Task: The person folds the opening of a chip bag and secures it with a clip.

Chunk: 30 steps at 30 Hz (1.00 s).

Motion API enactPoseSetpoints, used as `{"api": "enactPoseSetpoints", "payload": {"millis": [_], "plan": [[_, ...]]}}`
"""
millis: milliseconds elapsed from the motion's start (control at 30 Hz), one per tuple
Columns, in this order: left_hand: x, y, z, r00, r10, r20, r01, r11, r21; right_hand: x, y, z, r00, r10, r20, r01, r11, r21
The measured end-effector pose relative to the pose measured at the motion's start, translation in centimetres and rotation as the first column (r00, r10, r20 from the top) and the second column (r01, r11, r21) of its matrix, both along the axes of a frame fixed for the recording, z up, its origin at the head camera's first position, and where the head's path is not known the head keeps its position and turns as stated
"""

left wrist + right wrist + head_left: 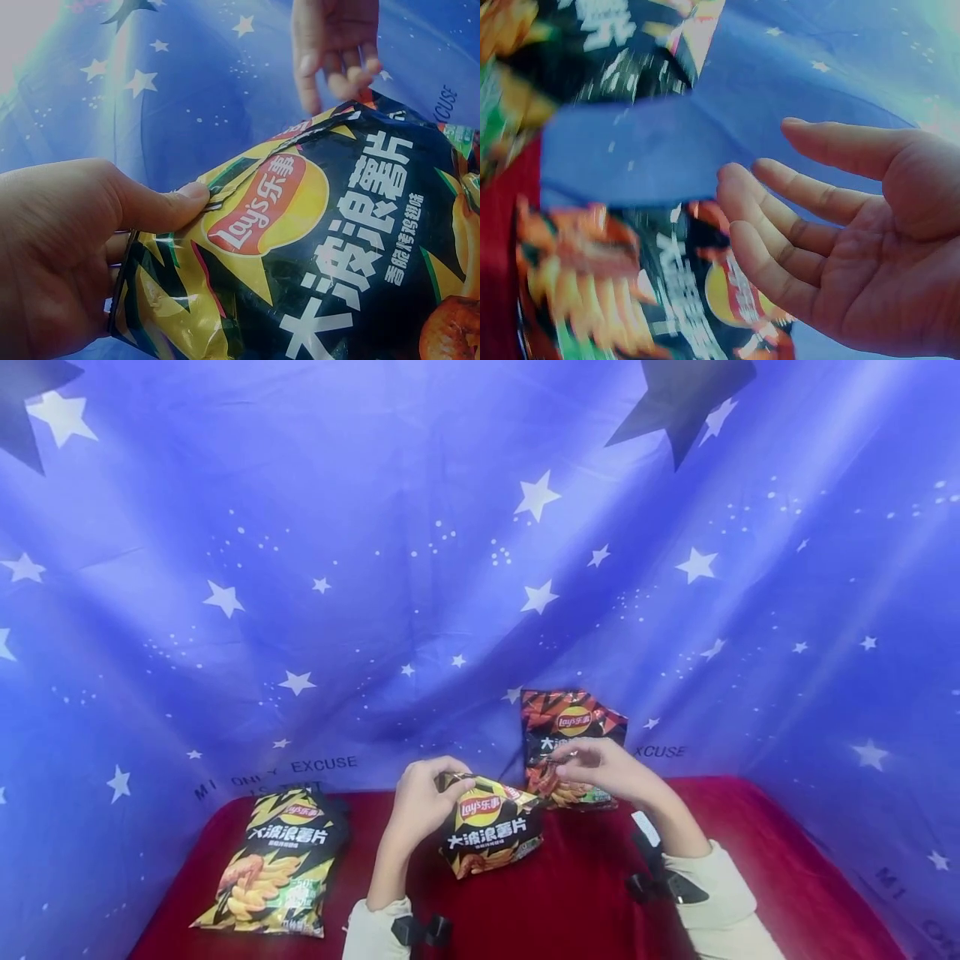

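In my left hand (422, 802) I grip a yellow-and-black chip bag (491, 831) by its upper left corner, thumb on the front and fingers behind. The bag tilts, its top edge folded and slanting up toward the right in the left wrist view. My right hand (611, 768) holds nothing; its fingers are apart and gently bent in the right wrist view. In the head view it overlaps a red-and-black chip bag (573, 706) standing at the back of the table, covering part of its front.
A second yellow-and-black chip bag (273, 868) lies at the left of the table, which has a dark red cloth (555, 910). Behind the table hangs a blue curtain (420, 610) printed with stars, close to the back edge.
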<state>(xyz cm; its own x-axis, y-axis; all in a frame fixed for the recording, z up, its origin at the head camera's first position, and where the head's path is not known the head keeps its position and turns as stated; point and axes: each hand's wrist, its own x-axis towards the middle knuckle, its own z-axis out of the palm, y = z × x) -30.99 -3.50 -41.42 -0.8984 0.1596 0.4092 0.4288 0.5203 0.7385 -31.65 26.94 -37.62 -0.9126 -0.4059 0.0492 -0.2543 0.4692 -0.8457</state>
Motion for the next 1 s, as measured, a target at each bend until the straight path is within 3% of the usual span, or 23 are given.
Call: {"api": "enactPoseSetpoints", "payload": {"millis": [167,367,600,767,867,1000], "plan": [[-0.2,-0.2,-0.1,1.0,0.0,-0.008,0.0,1.0,-0.009,0.3,1.6,0.4,1.0,-0.005,0.007,0.004,0.991,0.135],[-0.2,-0.2,-0.1,1.0,-0.003,0.001,0.003,1.0,-0.002,1.5,3.8,-0.3,0.998,-0.051,0.019,0.043,0.948,0.316],[-0.2,0.0,-0.2,1.0,-0.009,0.021,0.009,1.0,0.009,2.9,6.7,-2.6,0.983,-0.181,0.018,0.144,0.835,0.532],[-0.2,0.0,-0.5,0.999,-0.012,0.042,0.011,1.0,0.017,3.7,7.7,-4.3,0.974,-0.227,-0.007,0.183,0.763,0.62],[-0.3,0.0,-0.5,0.999,-0.017,0.04,0.017,1.0,0.022,4.0,7.8,-5.0,0.969,-0.245,0.006,0.182,0.738,0.65],[-0.6,0.0,-0.5,0.999,-0.022,0.028,0.021,1.0,0.02,3.8,7.6,-5.8,0.963,-0.268,0.023,0.188,0.731,0.656]]}}
